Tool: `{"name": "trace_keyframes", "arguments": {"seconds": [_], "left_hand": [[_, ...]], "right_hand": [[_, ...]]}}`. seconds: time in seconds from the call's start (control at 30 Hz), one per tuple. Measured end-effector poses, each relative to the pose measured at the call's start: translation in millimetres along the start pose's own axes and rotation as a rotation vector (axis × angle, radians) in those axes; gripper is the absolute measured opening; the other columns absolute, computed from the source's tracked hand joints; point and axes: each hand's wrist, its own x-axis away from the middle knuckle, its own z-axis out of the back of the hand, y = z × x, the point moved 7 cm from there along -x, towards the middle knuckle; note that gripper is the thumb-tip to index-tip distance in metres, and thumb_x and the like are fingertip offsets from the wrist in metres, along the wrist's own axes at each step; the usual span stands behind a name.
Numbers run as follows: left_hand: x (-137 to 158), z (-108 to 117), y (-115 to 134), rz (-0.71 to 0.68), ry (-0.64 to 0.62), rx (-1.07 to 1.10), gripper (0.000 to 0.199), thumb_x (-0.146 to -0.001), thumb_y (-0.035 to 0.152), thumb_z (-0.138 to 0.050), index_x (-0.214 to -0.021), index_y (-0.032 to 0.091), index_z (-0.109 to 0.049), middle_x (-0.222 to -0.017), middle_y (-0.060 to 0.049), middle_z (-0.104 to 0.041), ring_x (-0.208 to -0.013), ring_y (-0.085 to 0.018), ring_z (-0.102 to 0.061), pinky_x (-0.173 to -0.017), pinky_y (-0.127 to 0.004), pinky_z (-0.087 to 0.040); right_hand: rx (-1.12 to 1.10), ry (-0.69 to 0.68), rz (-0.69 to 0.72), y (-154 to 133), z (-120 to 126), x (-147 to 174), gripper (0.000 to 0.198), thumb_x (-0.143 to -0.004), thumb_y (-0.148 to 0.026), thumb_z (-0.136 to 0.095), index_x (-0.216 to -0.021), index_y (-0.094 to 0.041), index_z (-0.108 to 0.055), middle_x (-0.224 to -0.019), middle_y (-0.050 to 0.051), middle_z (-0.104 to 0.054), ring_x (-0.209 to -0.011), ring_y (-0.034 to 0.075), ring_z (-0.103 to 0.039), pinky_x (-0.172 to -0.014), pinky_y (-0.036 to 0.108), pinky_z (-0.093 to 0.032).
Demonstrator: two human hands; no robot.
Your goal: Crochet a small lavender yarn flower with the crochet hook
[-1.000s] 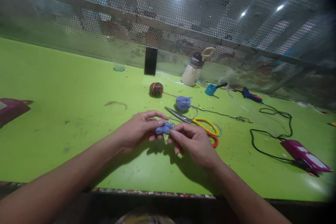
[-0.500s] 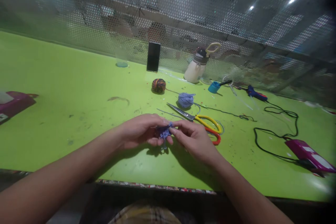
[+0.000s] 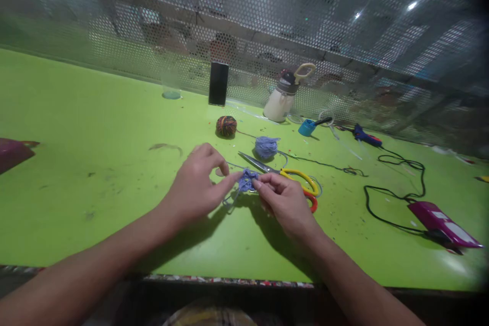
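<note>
A small purple-blue crocheted piece (image 3: 247, 181) is held just above the table, with a loose yarn end hanging at its left. My right hand (image 3: 283, 194) pinches its right edge between thumb and forefinger. At its left edge, the thumb tip of my left hand (image 3: 200, 181) touches the piece, while the curled forefinger stands apart from the thumb. Behind my right hand lie scissors (image 3: 300, 177) with one yellow and one red handle. A ball of purple-blue yarn (image 3: 266, 147) sits just beyond the blades.
Farther back are a multicoloured yarn ball (image 3: 226, 126), an upright phone (image 3: 218, 84), a pale bottle (image 3: 280, 102) and a blue cup (image 3: 306, 128). On the right lie a glue gun (image 3: 365, 135), its black cord and a magenta box (image 3: 443, 224). A perforated metal screen (image 3: 244, 25) borders the table.
My left hand has loosened its hold and its fingers have come out from under the piece, leaving the thumb against it. The piece shows flatter. The view has shifted slightly.
</note>
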Motion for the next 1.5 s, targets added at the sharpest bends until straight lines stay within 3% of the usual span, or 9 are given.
{"name": "trace_keyframes", "arguments": {"seconds": [0.2, 0.4, 0.57, 0.8, 0.9, 1.03, 1.17, 1.33, 1.5], "left_hand": [[6.7, -23.9, 4.9, -0.058, -0.111, -0.061, 0.02, -0.083, 0.034, -0.064, -0.068, 0.02, -0.062, -0.081, -0.006, -0.052, -0.083, -0.026, -0.047, -0.074, -0.038, -0.034], [2.0, -30.0, -18.5, 0.274, -0.307, 0.303, 0.016, -0.076, 0.028, -0.068, -0.064, 0.017, -0.066, -0.075, -0.006, -0.056, -0.073, -0.022, -0.052, -0.068, -0.034, -0.036], [6.8, -32.3, -22.2, 0.426, -0.518, 0.497, 0.02, -0.078, 0.033, -0.067, -0.067, 0.016, -0.064, -0.069, -0.003, -0.058, -0.063, -0.017, -0.049, -0.061, -0.031, -0.035], [-5.1, -17.4, -14.8, 0.215, -0.386, 0.269, 0.031, -0.077, 0.042, -0.068, -0.06, 0.016, -0.063, -0.084, -0.007, -0.06, -0.078, -0.022, -0.057, -0.073, -0.036, -0.042], [-5.4, -17.8, -9.3, 0.155, -0.409, 0.295, 0.03, -0.076, 0.04, -0.07, -0.058, 0.016, -0.063, -0.083, -0.006, -0.062, -0.077, -0.02, -0.058, -0.073, -0.035, -0.043], [3.3, -33.2, -18.1, 0.324, -0.586, 0.536, 0.024, -0.075, 0.038, -0.073, -0.075, 0.014, -0.074, -0.08, -0.007, -0.07, -0.075, -0.02, -0.06, -0.071, -0.033, -0.044], [7.4, -42.5, -35.3, 0.509, -0.585, 0.633, 0.02, -0.073, 0.032, -0.075, -0.07, 0.013, -0.074, -0.074, -0.006, -0.071, -0.069, -0.016, -0.059, -0.069, -0.03, -0.044], [8.7, -48.0, -40.5, 0.526, -0.558, 0.66, 0.012, -0.075, 0.023, -0.071, -0.079, 0.012, -0.075, -0.081, -0.007, -0.072, -0.07, -0.015, -0.06, -0.067, -0.028, -0.044], [8.0, -51.3, -37.5, 0.492, -0.523, 0.626, 0.015, -0.07, 0.014, -0.075, -0.084, 0.01, -0.074, -0.075, -0.007, -0.071, -0.066, -0.015, -0.061, -0.064, -0.029, -0.043]], "right_hand": [[0.017, 0.022, 0.009, -1.0, -5.5, 3.2, 0.025, -0.08, -0.04, -0.07, -0.075, -0.017, -0.062, -0.047, -0.007, -0.045, -0.041, 0.007, -0.036, -0.04, 0.022, -0.025], [0.064, 0.019, 0.029, 1.9, -3.7, 0.9, 0.023, -0.082, -0.038, -0.066, -0.076, -0.017, -0.061, -0.047, -0.007, -0.046, -0.041, 0.008, -0.036, -0.04, 0.022, -0.026], [0.154, 0.048, 0.078, 4.0, 0.4, -3.0, 0.021, -0.083, -0.036, -0.064, -0.074, -0.018, -0.059, -0.048, -0.007, -0.043, -0.042, 0.008, -0.036, -0.042, 0.023, -0.026], [0.351, 0.037, 0.161, 4.8, -4.6, -2.9, 0.018, -0.083, -0.03, -0.06, -0.072, -0.017, -0.061, -0.05, -0.005, -0.045, -0.047, 0.01, -0.038, -0.045, 0.024, -0.028], [0.444, 0.022, 0.181, 2.9, -8.6, -0.7, 0.016, -0.084, -0.026, -0.059, -0.072, -0.016, -0.064, -0.052, -0.005, -0.046, -0.05, 0.011, -0.039, -0.048, 0.024, -0.029], [0.555, -0.018, 0.182, 0.2, -16.2, 1.5, 0.016, -0.085, -0.021, -0.058, -0.073, -0.014, -0.067, -0.055, -0.003, -0.049, -0.053, 0.012, -0.041, -0.051, 0.025, -0.03], [0.659, -0.063, 0.18, -1.0, -21.4, 0.1, 0.015, -0.085, -0.018, -0.059, -0.077, -0.013, -0.071, -0.057, -0.002, -0.053, -0.055, 0.012, -0.043, -0.053, 0.025, -0.03], [0.79, -0.175, 0.175, -3.5, -16.1, -0.5, 0.016, -0.085, -0.025, -0.064, -0.093, -0.015, -0.074, -0.058, -0.001, -0.058, -0.053, 0.012, -0.046, -0.051, 0.024, -0.03], [0.975, -0.266, 0.193, -12.8, -5.1, 2.5, 0.017, -0.081, -0.014, -0.066, -0.095, -0.016, -0.075, -0.067, 0.004, -0.069, -0.06, 0.015, -0.056, -0.055, 0.025, -0.033]]}}
